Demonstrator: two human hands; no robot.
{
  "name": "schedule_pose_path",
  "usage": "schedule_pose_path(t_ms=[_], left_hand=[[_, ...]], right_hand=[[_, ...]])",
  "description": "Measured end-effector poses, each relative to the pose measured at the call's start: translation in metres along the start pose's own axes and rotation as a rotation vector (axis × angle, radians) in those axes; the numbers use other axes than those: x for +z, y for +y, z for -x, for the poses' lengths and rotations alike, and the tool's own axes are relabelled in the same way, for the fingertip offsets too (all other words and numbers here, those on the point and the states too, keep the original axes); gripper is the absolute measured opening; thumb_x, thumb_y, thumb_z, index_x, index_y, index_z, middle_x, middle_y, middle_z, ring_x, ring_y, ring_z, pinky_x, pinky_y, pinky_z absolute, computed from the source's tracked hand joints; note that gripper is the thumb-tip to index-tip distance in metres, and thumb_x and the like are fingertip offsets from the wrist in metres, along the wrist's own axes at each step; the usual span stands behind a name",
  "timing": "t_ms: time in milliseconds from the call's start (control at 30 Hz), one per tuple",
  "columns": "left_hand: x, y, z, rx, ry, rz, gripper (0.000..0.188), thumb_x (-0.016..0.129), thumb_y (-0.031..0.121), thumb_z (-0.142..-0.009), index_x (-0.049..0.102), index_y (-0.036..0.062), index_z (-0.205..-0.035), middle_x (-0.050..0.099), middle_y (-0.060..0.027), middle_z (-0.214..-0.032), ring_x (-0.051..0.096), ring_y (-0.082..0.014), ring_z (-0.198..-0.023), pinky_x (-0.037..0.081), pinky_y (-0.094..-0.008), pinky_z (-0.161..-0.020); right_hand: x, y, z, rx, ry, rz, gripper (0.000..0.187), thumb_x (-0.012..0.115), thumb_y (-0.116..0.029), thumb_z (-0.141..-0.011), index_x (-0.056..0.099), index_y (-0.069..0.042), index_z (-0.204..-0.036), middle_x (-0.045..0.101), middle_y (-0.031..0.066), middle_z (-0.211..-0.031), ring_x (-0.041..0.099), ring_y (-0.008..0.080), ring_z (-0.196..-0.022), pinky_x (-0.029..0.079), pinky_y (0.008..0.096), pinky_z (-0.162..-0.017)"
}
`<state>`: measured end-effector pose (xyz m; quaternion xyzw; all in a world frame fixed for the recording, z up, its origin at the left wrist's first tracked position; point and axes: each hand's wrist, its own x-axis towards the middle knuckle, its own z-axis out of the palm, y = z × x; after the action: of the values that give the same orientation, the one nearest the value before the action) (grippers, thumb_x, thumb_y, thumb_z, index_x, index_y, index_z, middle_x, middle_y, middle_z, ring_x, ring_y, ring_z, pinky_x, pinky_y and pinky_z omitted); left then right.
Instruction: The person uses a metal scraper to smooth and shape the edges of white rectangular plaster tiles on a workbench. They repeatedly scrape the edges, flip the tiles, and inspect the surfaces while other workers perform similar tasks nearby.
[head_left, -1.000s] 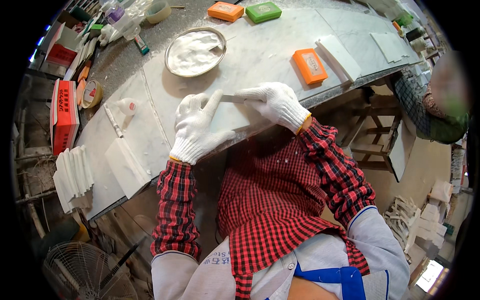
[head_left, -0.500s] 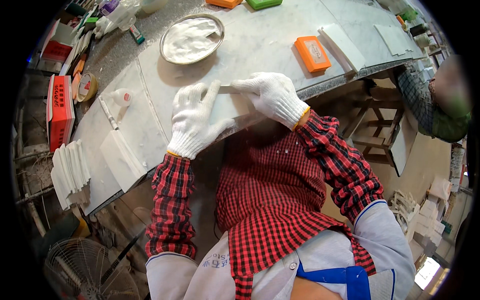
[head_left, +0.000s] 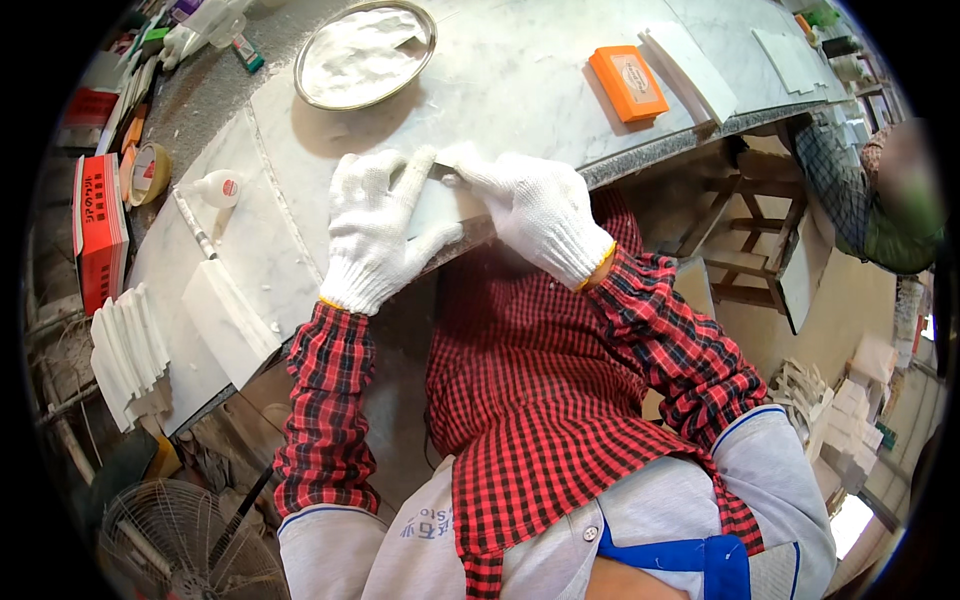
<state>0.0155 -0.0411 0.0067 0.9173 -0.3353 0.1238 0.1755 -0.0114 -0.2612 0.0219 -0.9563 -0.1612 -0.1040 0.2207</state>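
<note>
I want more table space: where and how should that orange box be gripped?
Probably pinch the orange box across its two long sides near the closer end, right hand coming from the person's side, thumb left. It seems to lie flat with that short end toward the table's near edge; white strips lie close along its right.

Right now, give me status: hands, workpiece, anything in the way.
Left gloved hand, thumb spread, beside pale flat piece. Right gloved hand at its other side, grip hidden. Round dish beyond, apart from both hands.
</note>
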Motion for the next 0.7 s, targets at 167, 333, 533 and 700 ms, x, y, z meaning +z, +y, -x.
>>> schedule_pose_path(t_ms=[167, 333, 533, 700], left_hand=[[0.000, -0.001, 0.000, -0.020, -0.025, 0.050, 0.081, 0.086, 0.044, -0.074, 0.061, 0.0084, -0.142, 0.054, -0.0130, -0.125, 0.047, -0.0366, -0.125, 0.040, -0.0485, -0.110], [-0.007, 0.001, -0.001, -0.026, 0.012, -0.011, 0.090, 0.086, 0.046, -0.073, 0.054, 0.0097, -0.149, 0.053, -0.0143, -0.141, 0.042, -0.0375, -0.137, 0.034, -0.0523, -0.115], [-0.016, 0.027, 0.006, -0.147, -0.105, -0.124, 0.101, 0.084, 0.051, -0.076, 0.043, 0.0050, -0.156, 0.042, -0.0198, -0.160, 0.032, -0.0415, -0.152, 0.015, -0.0596, -0.125], [0.008, 0.079, 0.007, -0.099, -0.084, 0.071, 0.081, 0.079, 0.040, -0.085, 0.049, 0.0049, -0.151, 0.054, -0.0226, -0.151, 0.045, -0.0359, -0.146, 0.013, -0.0622, -0.125]], right_hand=[[0.005, -0.012, 0.012, 0.082, 0.008, -0.042, 0.011, 0.062, -0.014, -0.090, 0.067, -0.014, -0.100, 0.064, 0.0093, -0.074, 0.067, 0.0331, -0.068, 0.054, 0.0453, -0.060], [-0.003, 0.001, 0.026, 0.437, 0.014, -0.864, 0.033, 0.067, -0.008, -0.096, 0.073, -0.007, -0.128, 0.078, 0.0159, -0.113, 0.074, 0.0121, -0.098, 0.056, 0.0271, -0.086], [-0.051, 0.030, 0.058, 0.720, 0.133, -0.975, 0.040, 0.068, -0.009, -0.098, 0.066, 0.002, -0.136, 0.066, -0.0019, -0.085, 0.054, 0.0029, -0.072, 0.041, 0.0197, -0.061], [-0.048, 0.022, 0.077, 0.754, 0.180, -1.004, 0.040, 0.068, -0.010, -0.099, 0.066, 0.002, -0.137, 0.068, -0.0017, -0.088, 0.054, 0.0025, -0.073, 0.043, 0.0193, -0.063]])
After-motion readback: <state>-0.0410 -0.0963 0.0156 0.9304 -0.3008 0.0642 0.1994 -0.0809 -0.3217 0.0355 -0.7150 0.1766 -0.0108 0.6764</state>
